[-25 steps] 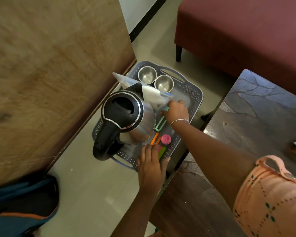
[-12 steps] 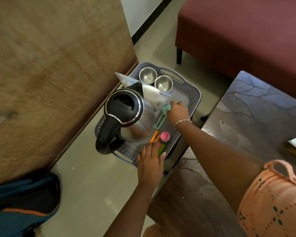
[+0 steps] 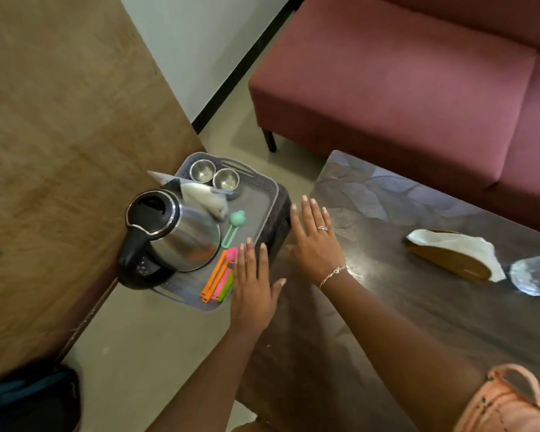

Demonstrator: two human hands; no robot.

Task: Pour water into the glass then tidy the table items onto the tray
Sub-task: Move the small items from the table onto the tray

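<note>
Both my hands, left point(image 3: 252, 288) and right point(image 3: 315, 241), have left the tray point(image 3: 264, 210), spread empty; its heavy kettle point(image 3: 181, 235) means gripping both rims.

Illumination is soft, even daylight, moderately bright. Highlights sit on the steel kettle point(image 3: 181, 235) and the two steel cups point(image 3: 214, 174); a pale sheen crosses the dark table point(image 3: 418, 291). Shadows are faint, appearing soft-edged under the tray point(image 3: 262, 194). Wide-angle distortion bends lines near the edges. The wooden panel point(image 3: 60, 151) at left is smeared; corners lose sharpness.
</note>
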